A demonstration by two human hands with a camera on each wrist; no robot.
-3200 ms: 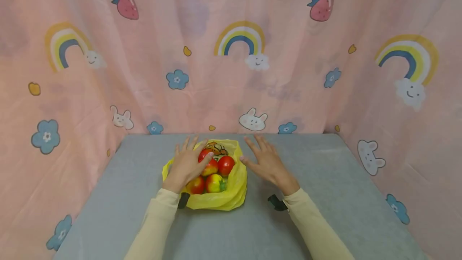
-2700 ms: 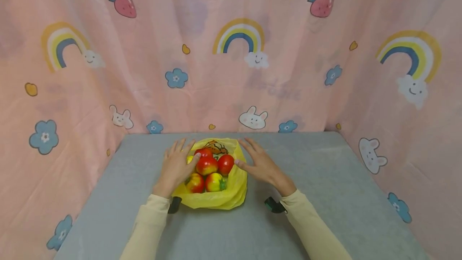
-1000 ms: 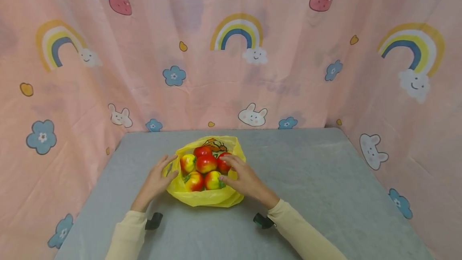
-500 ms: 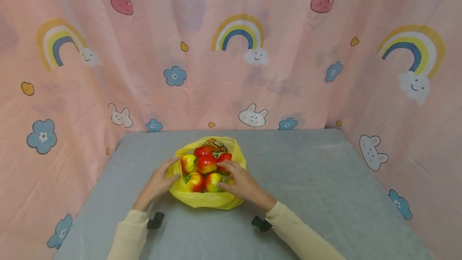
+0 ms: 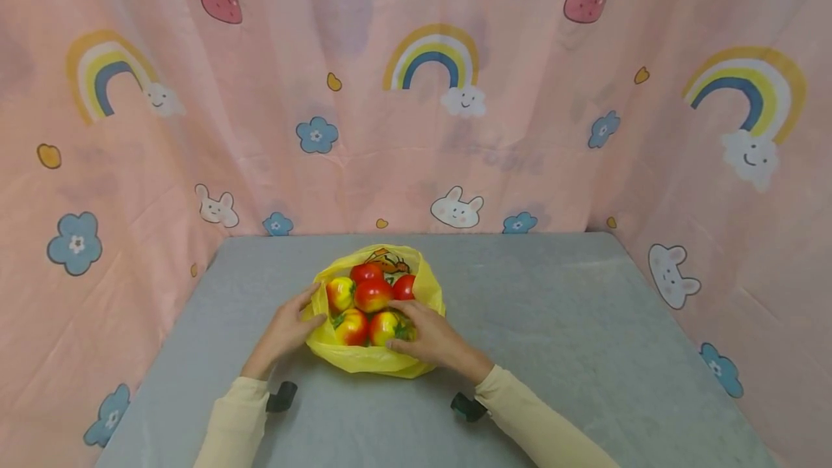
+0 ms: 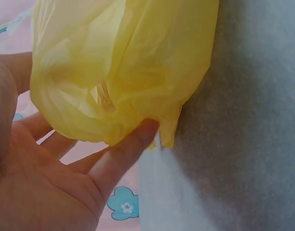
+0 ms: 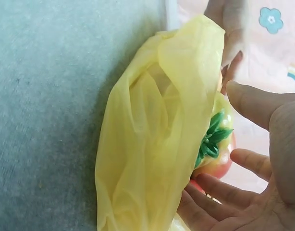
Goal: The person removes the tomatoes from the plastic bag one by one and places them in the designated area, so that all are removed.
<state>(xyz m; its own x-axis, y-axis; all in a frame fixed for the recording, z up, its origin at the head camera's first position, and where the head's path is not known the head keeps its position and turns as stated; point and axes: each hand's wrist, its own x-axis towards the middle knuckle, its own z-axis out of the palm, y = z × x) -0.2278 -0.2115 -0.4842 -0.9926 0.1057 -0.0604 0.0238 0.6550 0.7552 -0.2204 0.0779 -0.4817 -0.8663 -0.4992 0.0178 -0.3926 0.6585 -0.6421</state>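
A yellow plastic bag (image 5: 364, 361) lies on the table with its mouth spread toward me, holding several shiny red-and-yellow fruits. My left hand (image 5: 286, 331) is at the bag's left side; in the left wrist view its gently bent fingers (image 6: 123, 154) lie against the yellow plastic (image 6: 138, 62). Over the bag's front right rim reaches my right hand (image 5: 435, 334), thumb and fingers spread about the front right fruit (image 5: 383, 327). In the right wrist view that fruit's green leafy top (image 7: 214, 139) shows between bag and hand; whether the fingertips press on it I cannot tell.
The bag stands on a grey table (image 5: 552, 309) toward its back edge. A pink patterned curtain (image 5: 520, 128) hangs behind it and along both sides. Dark wrist-worn devices (image 5: 282, 396) sit beside both cream sleeves (image 5: 539, 417).
My right hand has come from the bag's right side across to the front right fruit. My left hand has drawn back from above the bag to its left side.
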